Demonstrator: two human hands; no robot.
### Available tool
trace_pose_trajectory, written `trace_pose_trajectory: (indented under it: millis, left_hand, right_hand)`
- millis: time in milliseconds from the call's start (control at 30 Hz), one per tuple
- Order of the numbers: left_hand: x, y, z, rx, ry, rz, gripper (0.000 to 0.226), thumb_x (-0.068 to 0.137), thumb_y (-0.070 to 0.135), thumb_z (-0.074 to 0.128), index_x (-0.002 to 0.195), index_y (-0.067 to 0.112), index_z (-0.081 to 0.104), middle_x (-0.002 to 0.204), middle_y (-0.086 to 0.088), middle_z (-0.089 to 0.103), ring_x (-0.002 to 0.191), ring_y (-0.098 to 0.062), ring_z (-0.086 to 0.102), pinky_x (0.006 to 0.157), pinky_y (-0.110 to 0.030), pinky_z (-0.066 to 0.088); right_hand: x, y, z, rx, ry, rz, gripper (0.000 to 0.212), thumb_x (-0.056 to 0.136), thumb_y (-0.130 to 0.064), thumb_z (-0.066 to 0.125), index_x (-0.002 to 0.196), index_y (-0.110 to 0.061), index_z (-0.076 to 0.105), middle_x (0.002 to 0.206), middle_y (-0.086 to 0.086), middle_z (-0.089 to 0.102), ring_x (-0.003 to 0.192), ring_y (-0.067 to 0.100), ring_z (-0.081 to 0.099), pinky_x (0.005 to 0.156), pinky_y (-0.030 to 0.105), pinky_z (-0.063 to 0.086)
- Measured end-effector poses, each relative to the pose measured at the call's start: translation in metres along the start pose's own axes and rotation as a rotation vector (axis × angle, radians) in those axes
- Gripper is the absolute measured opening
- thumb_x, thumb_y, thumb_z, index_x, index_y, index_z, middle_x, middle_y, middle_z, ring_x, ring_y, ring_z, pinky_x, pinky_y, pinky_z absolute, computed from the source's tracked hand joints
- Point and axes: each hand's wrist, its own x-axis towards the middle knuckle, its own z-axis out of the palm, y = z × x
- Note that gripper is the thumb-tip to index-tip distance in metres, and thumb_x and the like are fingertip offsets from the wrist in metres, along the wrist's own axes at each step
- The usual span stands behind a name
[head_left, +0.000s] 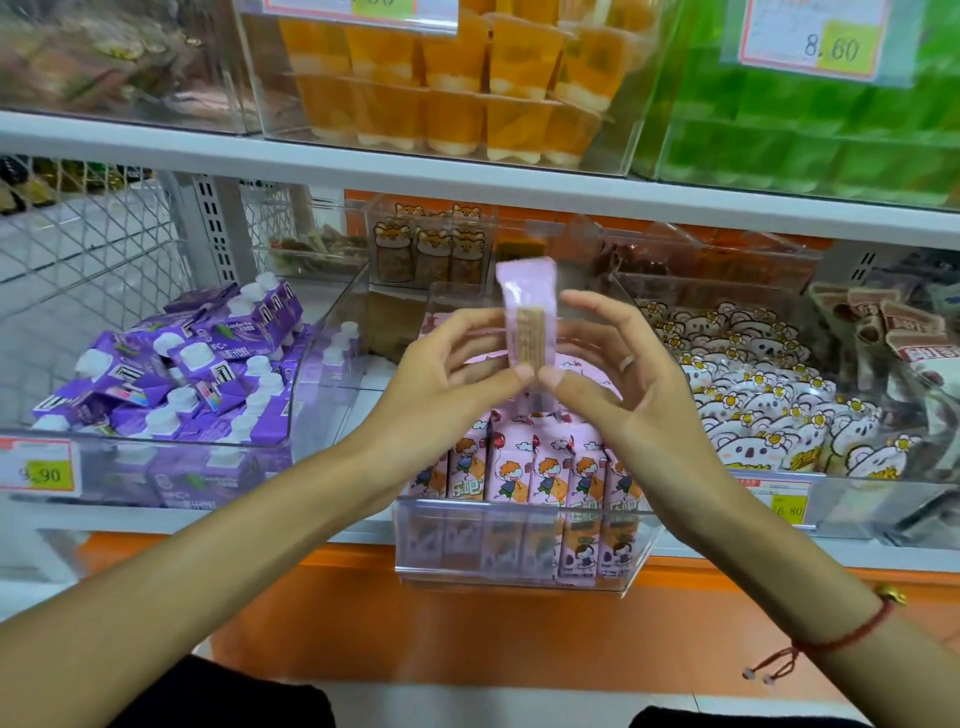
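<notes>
2 hands hold 1 pink wafer packet (527, 312) upright above its bin.

The left hand (457, 358) and right hand (618, 364) meet at the packet's lower end. Thumb and fingertips of each hand pinch it from either side, and the other fingers are spread loose. The packet is in the air over the row of matching pink packets (519, 467) in the clear bin (514, 584) on the lower shelf. The right hand wears 1 ring (627, 362), and the right wrist a red string bracelet (841, 634). Purple cartons (197, 364) fill the bin to the left, and koala-printed packets (753, 395) the bin to the right. Orange jelly cups (467, 78) sit on the shelf above.
</notes>
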Motion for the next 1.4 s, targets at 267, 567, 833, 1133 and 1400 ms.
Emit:
trace_pose_trajectory:
  millis: [267,567,833,1133,1400]
  left_hand:
    - [-0.001,0.003,0.006,-0.147,0.12,-0.014,0.063,0.072,0.034,0.075,0.128,0.021,0.048,0.119,0.008,0.067,0.107,-0.007,0.065,0.085,-0.025,0.055]
    - [-0.003,0.009,-0.004,0.041,0.055,0.124,0.049,0.083,0.011,0.07,0.127,0.027,0.053,0.123,0.013,0.061,0.108,-0.005,0.063,0.085,-0.018,0.052]
    - [-0.002,0.014,-0.008,0.274,0.057,0.276,0.04,0.085,0.0,0.067,0.119,0.019,0.059,0.113,0.011,0.066,0.106,-0.002,0.062,0.089,-0.022,0.053]
    - [0.026,0.008,-0.024,0.449,0.342,0.34,0.034,0.083,0.017,0.073,0.112,0.024,0.056,0.108,0.01,0.063,0.1,0.001,0.059,0.083,-0.015,0.049]
    - [0.061,-0.002,-0.012,0.801,0.09,0.253,0.037,0.085,0.022,0.071,0.12,0.02,0.059,0.115,0.002,0.066,0.101,-0.013,0.064,0.084,-0.029,0.053]
  right_hand:
    - [-0.002,-0.004,0.005,-0.039,0.043,-0.034,0.032,0.087,-0.008,0.066,0.117,-0.019,0.059,0.103,-0.019,0.066,0.094,0.001,0.064,0.075,0.015,0.052]
    - [0.001,0.002,-0.003,0.112,0.23,0.157,0.038,0.075,-0.039,0.07,0.105,-0.017,0.062,0.092,-0.003,0.072,0.077,0.01,0.068,0.064,0.014,0.05]
    - [0.003,0.006,-0.007,0.064,0.338,0.157,0.041,0.079,-0.041,0.067,0.112,-0.017,0.059,0.103,-0.005,0.069,0.088,0.002,0.068,0.071,0.013,0.05]
    - [-0.006,0.013,-0.006,-0.647,-0.012,-0.104,0.027,0.092,-0.028,0.059,0.118,-0.025,0.056,0.118,-0.01,0.054,0.107,0.002,0.05,0.094,0.028,0.044]
    - [-0.017,0.025,0.003,-1.026,-0.325,-0.084,0.043,0.098,-0.044,0.04,0.134,-0.022,0.048,0.128,-0.004,0.05,0.117,0.014,0.043,0.092,0.027,0.033]
